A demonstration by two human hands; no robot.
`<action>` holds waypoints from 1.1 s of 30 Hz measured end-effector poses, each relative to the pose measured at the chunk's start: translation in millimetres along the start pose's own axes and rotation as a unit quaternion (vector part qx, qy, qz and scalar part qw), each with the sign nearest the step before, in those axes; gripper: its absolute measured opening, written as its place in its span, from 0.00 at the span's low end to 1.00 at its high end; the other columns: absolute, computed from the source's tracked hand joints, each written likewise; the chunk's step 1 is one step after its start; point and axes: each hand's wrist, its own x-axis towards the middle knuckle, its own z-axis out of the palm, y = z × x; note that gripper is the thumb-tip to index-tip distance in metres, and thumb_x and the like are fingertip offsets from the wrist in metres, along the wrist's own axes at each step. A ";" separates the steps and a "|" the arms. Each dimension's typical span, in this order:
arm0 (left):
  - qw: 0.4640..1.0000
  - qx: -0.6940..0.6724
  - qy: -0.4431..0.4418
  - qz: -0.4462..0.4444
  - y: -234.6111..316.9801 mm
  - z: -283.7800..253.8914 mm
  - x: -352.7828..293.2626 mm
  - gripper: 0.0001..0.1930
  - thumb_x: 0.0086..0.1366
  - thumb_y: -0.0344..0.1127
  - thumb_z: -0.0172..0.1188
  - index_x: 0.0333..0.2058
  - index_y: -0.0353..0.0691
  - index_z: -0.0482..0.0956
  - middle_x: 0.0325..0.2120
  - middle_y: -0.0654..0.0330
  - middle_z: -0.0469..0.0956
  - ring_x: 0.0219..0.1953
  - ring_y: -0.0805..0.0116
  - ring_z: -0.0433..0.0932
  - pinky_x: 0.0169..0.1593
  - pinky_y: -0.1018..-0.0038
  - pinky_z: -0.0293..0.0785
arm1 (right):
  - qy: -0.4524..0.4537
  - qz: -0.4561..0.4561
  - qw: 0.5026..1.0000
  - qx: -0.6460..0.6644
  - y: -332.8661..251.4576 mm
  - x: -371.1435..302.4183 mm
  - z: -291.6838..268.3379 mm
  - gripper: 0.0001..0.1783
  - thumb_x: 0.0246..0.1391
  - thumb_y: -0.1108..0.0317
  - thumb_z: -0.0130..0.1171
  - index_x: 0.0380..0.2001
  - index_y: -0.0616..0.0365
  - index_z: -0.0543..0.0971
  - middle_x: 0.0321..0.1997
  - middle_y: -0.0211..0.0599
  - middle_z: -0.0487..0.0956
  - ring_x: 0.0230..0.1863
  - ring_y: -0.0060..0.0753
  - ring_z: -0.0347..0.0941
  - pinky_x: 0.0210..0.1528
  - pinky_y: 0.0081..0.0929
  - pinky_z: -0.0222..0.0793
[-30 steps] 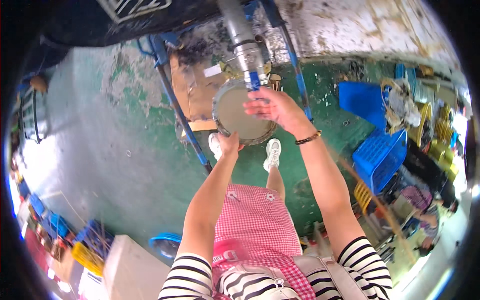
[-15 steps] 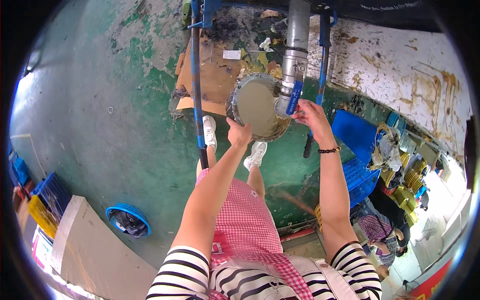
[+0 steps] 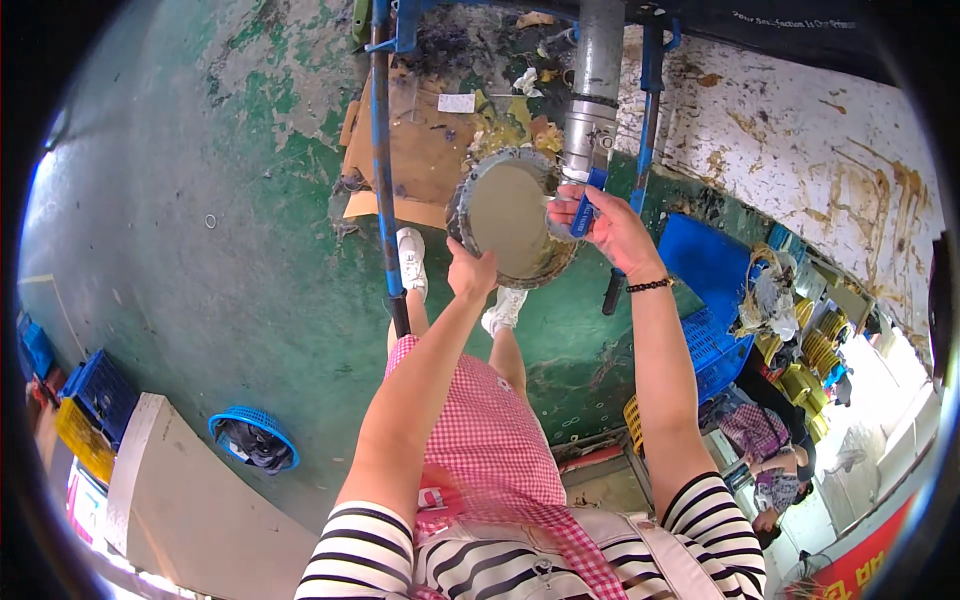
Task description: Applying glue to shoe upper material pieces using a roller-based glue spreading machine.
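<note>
A round bucket (image 3: 535, 279) with a grey-crusted rim hangs or is held below the pipe outlet; smooth greyish-beige liquid (image 3: 508, 220) fills much of it. My left hand (image 3: 472, 270) grips its near left rim, thumb on top and the other fingers mostly hidden beneath. My right hand (image 3: 622, 238) is on the blue lever handle (image 3: 584, 214) of a metal valve, its fingers behind the lever and the thumb in front. The valve sits at the end of a thick metal pipe (image 3: 592, 125), whose mouth is partly covered by my fingers.
Blue stand legs (image 3: 383, 150) flank the pipe. Stained flat cardboard (image 3: 415, 140) lies beyond the bucket. Blue crates (image 3: 708, 265) stand at the right, near another person (image 3: 765, 440). A blue basket (image 3: 255, 412) with dark contents sits on the green floor at left.
My right hand has wrapped further round the lever, its fingers now reaching behind it toward the pipe. The lever looks slightly turned. My left hand stays on the bucket rim.
</note>
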 end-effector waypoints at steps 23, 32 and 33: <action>1.000 -0.021 -0.020 0.001 16.3 -2.0 -0.8 0.35 0.50 0.36 0.56 0.53 0.32 0.49 0.32 0.42 0.75 0.23 0.55 0.78 0.19 0.71 0.77 | -0.110 0.016 0.988 0.106 5.7 28.0 0.3 0.21 0.56 0.53 0.46 0.37 0.62 0.74 0.35 0.43 0.75 0.35 0.34 0.71 0.40 0.29 0.69; 0.999 -0.012 -0.031 0.012 28.4 -2.0 -3.9 0.35 0.50 0.36 0.56 0.53 0.32 0.48 0.28 0.44 0.76 0.17 0.56 0.77 0.19 0.71 0.75 | -0.157 -0.022 0.958 0.239 6.6 29.0 10.6 0.24 0.57 0.51 0.44 0.12 0.50 0.61 0.09 0.20 0.53 0.10 0.13 0.44 0.13 0.15 0.40; 0.999 -0.017 -0.032 0.004 30.2 -3.3 -4.8 0.35 0.50 0.36 0.56 0.53 0.32 0.48 0.28 0.44 0.76 0.17 0.57 0.77 0.19 0.71 0.75 | -0.107 -0.030 0.967 0.231 7.8 26.9 15.8 0.24 0.56 0.53 0.47 0.10 0.48 0.57 0.08 0.17 0.50 0.10 0.11 0.42 0.13 0.15 0.37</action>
